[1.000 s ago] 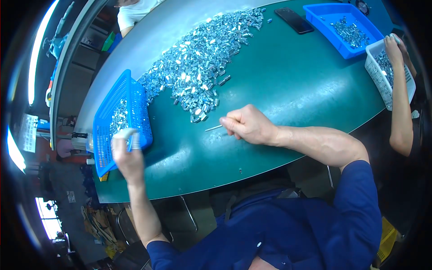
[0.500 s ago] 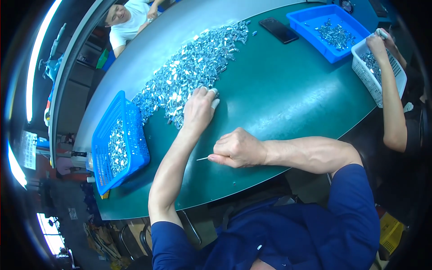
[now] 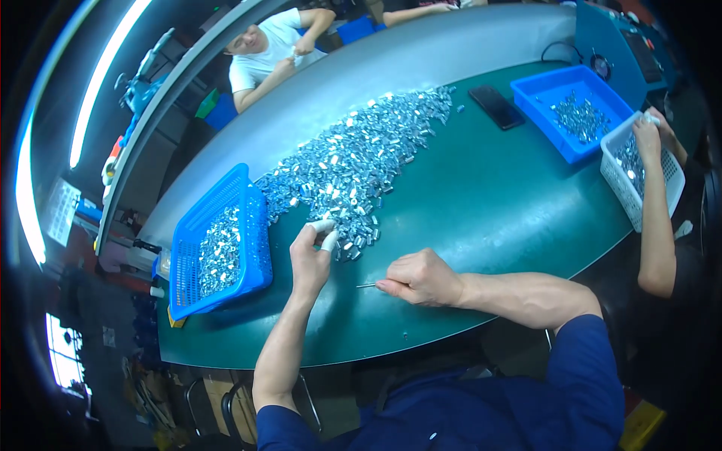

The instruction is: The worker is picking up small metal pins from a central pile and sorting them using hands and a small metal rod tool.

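My right hand (image 3: 423,279) is closed around a thin metal rod (image 3: 366,286), whose end sticks out to the left past the thumb. White finger covers wrap the thumb and index finger of my left hand (image 3: 310,259). Those fingertips are brought close together at the near edge of a long pile of small shiny metal pieces (image 3: 353,165). Whatever may be between them is too small to make out. Left of that hand stands a blue slotted basket (image 3: 259,252), tilted in view, with many of the same metal pieces inside.
On the green tabletop (image 3: 481,195) lie a dark phone (image 3: 496,107) and a blue tray (image 3: 560,143) of metal pieces. A co-worker's hands (image 3: 650,131) are over a white basket (image 3: 620,180) at the right. Another person (image 3: 274,60) sits across the table.
My left hand has drawn back from on top of the pile to its near edge, and its thumb and index finger now show. The right hand still grips the rod. The whole view has shifted.
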### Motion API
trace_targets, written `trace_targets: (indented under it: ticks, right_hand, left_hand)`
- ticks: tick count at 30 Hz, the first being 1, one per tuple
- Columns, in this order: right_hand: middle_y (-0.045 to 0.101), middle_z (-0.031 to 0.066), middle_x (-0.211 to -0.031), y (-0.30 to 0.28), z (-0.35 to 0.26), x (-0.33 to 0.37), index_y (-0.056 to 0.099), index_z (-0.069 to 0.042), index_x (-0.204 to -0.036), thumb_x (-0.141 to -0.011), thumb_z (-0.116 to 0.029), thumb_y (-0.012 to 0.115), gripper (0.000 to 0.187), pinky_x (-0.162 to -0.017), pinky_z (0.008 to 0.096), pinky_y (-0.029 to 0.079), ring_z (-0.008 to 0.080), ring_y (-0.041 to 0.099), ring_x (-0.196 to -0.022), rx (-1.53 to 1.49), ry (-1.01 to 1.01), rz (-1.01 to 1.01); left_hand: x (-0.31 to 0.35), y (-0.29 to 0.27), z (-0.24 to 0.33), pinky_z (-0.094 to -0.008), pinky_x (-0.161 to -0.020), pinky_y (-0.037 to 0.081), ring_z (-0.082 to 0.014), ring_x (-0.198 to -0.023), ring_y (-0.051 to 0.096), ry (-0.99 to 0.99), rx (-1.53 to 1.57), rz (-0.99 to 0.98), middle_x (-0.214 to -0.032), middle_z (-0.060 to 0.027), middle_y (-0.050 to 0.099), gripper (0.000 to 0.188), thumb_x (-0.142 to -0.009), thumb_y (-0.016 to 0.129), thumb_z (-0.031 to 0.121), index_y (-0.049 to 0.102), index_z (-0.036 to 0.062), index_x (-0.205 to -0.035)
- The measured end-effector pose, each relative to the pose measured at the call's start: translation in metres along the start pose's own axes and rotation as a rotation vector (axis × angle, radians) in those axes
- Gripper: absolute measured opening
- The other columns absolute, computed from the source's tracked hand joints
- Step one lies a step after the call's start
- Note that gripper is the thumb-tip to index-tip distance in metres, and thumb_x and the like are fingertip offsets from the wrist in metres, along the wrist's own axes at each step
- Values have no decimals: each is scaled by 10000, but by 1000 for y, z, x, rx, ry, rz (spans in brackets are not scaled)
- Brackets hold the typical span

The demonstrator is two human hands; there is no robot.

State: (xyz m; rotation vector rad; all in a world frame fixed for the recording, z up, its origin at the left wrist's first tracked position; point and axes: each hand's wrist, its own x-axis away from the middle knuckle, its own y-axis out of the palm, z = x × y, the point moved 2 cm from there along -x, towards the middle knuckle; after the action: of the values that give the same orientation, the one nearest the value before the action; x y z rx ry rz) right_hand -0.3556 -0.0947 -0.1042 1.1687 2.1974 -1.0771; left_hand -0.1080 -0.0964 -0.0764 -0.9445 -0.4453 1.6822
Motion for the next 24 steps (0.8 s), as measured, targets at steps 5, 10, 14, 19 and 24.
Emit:
trace_targets:
  ticks: [5,10,14,19,24]
  right_hand:
    - [618,133,-681,4,3,-3,599,-59,-691,-953,-223,719,332,-570,463,476,345,624,-622,-16,68,-15]
    - [675,154,-771,6,9,-2,695,-26,-825,-967,-206,702,229,-624,445,504,360,661,-709,-7,241,34]
    - [695,156,-813,5,8,-2,717,-24,-895,-975,-187,690,184,-644,427,519,348,675,-717,-21,280,20]
    - [709,93,-801,4,9,-3,715,-1,-957,-1000,-107,657,129,-641,321,524,174,679,-709,-99,381,63]
    - [712,91,-803,4,12,-3,710,22,-964,-1011,-96,645,143,-660,294,536,154,684,-725,-131,436,51]
  left_hand:
    - [19,-6,-29,-294,-880,543,-134,-961,680,-219,193,86,-1089,-79,734,297,-976,704,48,690,0,-1269]
    - [37,-4,-36,-273,-893,534,-123,-973,667,-252,352,160,-1108,-55,723,340,-991,667,24,672,0,-1330]
    - [53,5,-19,-298,-880,553,-159,-1000,699,-340,709,133,-1101,-98,740,240,-994,666,24,664,-12,-1232]
    - [74,24,1,-309,-862,573,-180,-957,702,-412,928,-28,-1066,-125,739,222,-979,690,8,619,8,-1189]
    - [76,32,-2,-313,-839,590,-201,-940,715,-463,1042,-42,-1077,-152,734,208,-985,685,11,598,7,-1174]
